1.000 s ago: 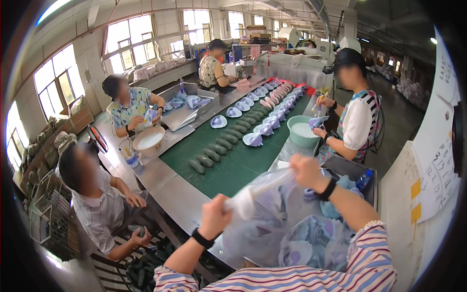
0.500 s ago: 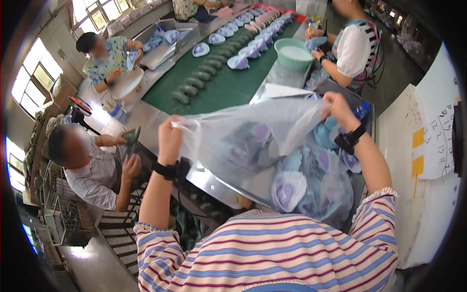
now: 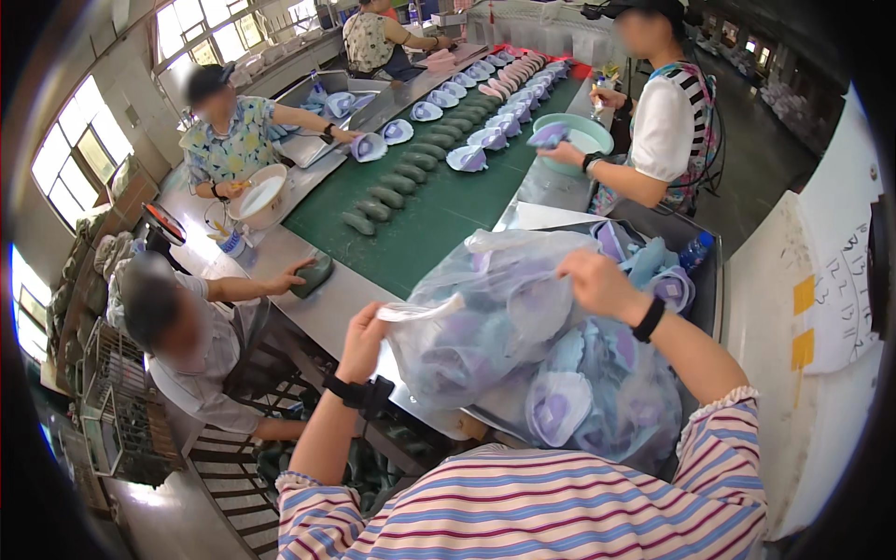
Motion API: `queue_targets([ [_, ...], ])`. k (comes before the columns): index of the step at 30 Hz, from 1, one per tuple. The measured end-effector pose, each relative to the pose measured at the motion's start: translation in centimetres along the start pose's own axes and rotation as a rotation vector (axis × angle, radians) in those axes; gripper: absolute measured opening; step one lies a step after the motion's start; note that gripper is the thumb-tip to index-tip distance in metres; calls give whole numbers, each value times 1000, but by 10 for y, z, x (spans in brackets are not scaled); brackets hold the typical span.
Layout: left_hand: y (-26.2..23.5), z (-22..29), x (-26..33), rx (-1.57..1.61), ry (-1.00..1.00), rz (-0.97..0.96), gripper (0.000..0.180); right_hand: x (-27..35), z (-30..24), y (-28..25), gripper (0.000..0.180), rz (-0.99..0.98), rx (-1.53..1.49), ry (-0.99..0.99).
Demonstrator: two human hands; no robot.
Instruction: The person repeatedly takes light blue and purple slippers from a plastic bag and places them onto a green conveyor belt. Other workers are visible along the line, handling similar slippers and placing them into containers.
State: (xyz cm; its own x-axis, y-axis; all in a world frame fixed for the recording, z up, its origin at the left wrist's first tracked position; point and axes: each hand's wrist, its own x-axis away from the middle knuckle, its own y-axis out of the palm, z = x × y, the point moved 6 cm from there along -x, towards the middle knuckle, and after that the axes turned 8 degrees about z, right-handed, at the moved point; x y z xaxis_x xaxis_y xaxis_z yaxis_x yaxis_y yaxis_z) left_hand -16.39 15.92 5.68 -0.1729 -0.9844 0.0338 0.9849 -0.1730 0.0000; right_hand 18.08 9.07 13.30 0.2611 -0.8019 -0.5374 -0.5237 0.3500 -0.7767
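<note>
Both hands grip a clear plastic bag (image 3: 485, 317) stuffed with purple pieces: left hand (image 3: 364, 341) closed at nine o'clock, right hand (image 3: 597, 285) pinching at two o'clock; the bag looks full, its mouth not yet tied.

The clear plastic bag (image 3: 485, 317) veils the purple-and-white shoe parts inside, so their shapes blur together. The right hand (image 3: 597, 285) has its fingertips hidden in the folds of the bag. The far end of the green conveyor belt (image 3: 439, 201) is too small to make out.
</note>
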Motion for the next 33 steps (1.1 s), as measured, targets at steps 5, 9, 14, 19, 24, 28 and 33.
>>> queue_targets([
  [5, 18, 22, 11, 219, 101, -23, 29, -3, -29, 100, 24, -93, 98, -209],
  [9, -42, 46, 0, 109, 264, 218, 23, 8, 55, 144, 26, -159, 365, -161],
  [14, -87, 59, 40, -402, 637, 657, 42, 32, 65, 143, 20, -190, 199, -57],
  [19, 124, 68, 68, -687, 904, -404, 56, 42, 1, 105, 23, -308, 82, -253],
  [24, 130, -25, 42, -1331, 556, -701, 67, 82, -39, 89, 28, -833, 33, -190],
  [28, 134, -9, 69, -1477, 880, -747, 66, 122, -28, 75, 26, -1201, 99, 46],
  [33, 158, 21, 117, -1110, 1142, -677, 67, 127, 7, 88, 36, -1138, -114, 88],
])
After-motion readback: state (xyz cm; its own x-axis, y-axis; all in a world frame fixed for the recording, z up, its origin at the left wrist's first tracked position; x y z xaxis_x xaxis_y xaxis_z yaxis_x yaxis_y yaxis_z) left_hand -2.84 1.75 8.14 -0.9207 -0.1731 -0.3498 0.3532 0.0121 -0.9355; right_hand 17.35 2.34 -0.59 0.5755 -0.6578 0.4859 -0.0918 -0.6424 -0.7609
